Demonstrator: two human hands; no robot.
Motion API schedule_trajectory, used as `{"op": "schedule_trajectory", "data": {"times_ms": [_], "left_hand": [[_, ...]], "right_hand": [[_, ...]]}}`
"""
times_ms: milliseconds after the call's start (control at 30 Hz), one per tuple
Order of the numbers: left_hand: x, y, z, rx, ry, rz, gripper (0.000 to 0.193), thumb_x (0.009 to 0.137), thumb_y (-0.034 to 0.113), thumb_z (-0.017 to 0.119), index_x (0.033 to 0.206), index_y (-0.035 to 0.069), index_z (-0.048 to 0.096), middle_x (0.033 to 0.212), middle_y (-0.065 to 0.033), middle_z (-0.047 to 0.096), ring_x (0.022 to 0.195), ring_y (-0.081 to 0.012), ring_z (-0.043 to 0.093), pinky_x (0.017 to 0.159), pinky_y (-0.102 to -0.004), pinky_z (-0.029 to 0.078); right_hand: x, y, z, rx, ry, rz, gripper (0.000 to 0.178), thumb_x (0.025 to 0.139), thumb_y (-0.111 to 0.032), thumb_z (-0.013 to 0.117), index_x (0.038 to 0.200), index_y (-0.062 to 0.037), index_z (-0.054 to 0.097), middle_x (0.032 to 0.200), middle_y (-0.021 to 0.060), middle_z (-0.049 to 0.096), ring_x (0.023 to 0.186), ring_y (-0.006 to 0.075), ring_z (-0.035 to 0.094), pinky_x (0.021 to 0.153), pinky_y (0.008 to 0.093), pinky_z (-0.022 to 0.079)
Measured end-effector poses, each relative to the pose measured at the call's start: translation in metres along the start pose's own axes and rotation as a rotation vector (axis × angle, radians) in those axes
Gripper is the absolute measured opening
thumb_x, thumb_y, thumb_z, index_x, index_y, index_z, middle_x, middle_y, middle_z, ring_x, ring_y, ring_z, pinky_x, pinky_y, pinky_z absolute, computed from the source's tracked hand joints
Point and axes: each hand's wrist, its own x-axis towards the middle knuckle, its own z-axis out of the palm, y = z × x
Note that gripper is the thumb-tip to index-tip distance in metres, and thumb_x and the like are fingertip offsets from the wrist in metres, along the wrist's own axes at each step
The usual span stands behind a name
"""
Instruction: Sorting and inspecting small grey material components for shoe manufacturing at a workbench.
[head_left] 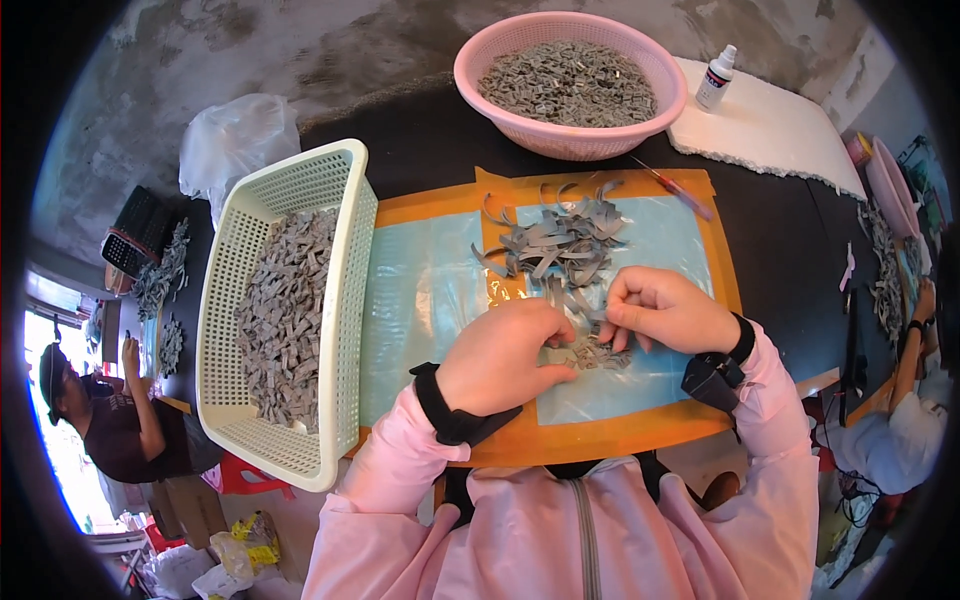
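Observation:
A loose heap of curved grey strips lies on the blue sheet in front of me. Thumb and fingers of my right hand are pinched on a small grey strip just below that heap. My left hand rests low over the sheet, its thumb apart from the curled fingers. Between both hands is a small pile of short grey pieces, partly covered by my fingers. I cannot make out anything held in the left hand.
A pale basket of short grey pieces stands left; a pink basket of similar pieces stands at the back. A red-handled tool lies right of the heap. A white bottle stands on a foam board. People work on both sides.

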Motion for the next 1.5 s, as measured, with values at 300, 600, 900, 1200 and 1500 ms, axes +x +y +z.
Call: {"op": "schedule_trajectory", "data": {"times_ms": [300,600,900,1200,1500], "left_hand": [[0.001,-0.001,0.005,0.098,-0.034,0.026,0.016,0.069,0.010,0.068,0.084,0.005,0.063,0.084,-0.0100,0.056,0.080,-0.0291,0.056,0.070,-0.0359,0.045],[0.004,-0.003,0.013,0.090,-0.084,0.010,0.011,0.072,0.013,0.066,0.081,0.006,0.064,0.081,-0.0093,0.057,0.080,-0.0291,0.056,0.069,-0.0365,0.046],[0.009,0.004,0.001,-0.228,0.109,-0.003,0.013,0.073,0.004,0.069,0.084,0.001,0.063,0.077,-0.0036,0.056,0.064,-0.0094,0.052,0.057,-0.0218,0.041],[0.006,0.005,0.013,-0.702,0.430,0.111,0.015,0.075,0.001,0.067,0.089,-0.001,0.062,0.082,-0.0045,0.058,0.070,-0.0095,0.052,0.063,-0.0219,0.043],[0.004,0.008,0.013,-0.698,0.377,0.186,0.015,0.075,0.000,0.066,0.089,-0.001,0.062,0.081,-0.0054,0.060,0.070,-0.0102,0.053,0.064,-0.0231,0.043]], "right_hand": [[0.005,0.007,0.004,-0.024,0.026,-0.054,0.011,0.091,-0.015,0.051,0.089,-0.0045,0.049,0.081,0.0029,0.060,0.071,0.0060,0.056,0.053,0.0183,0.043],[0.006,0.006,0.006,0.068,0.071,-0.083,0.013,0.090,-0.012,0.053,0.098,-0.0025,0.056,0.076,0.0002,0.058,0.068,0.0047,0.054,0.056,0.0171,0.042],[0.001,0.004,0.006,0.325,0.039,-0.089,0.012,0.089,-0.014,0.055,0.094,-0.0027,0.054,0.078,0.0033,0.060,0.067,0.0068,0.054,0.059,0.0185,0.044],[-0.003,0.007,0.018,0.664,-0.161,-0.085,0.016,0.089,-0.016,0.056,0.096,-0.0022,0.052,0.083,0.0068,0.061,0.068,0.0092,0.055,0.061,0.0200,0.045],[-0.006,0.005,0.026,0.741,-0.202,-0.078,0.015,0.090,-0.016,0.056,0.095,-0.0018,0.052,0.083,0.0076,0.060,0.069,0.0098,0.055,0.062,0.0211,0.045]]}}
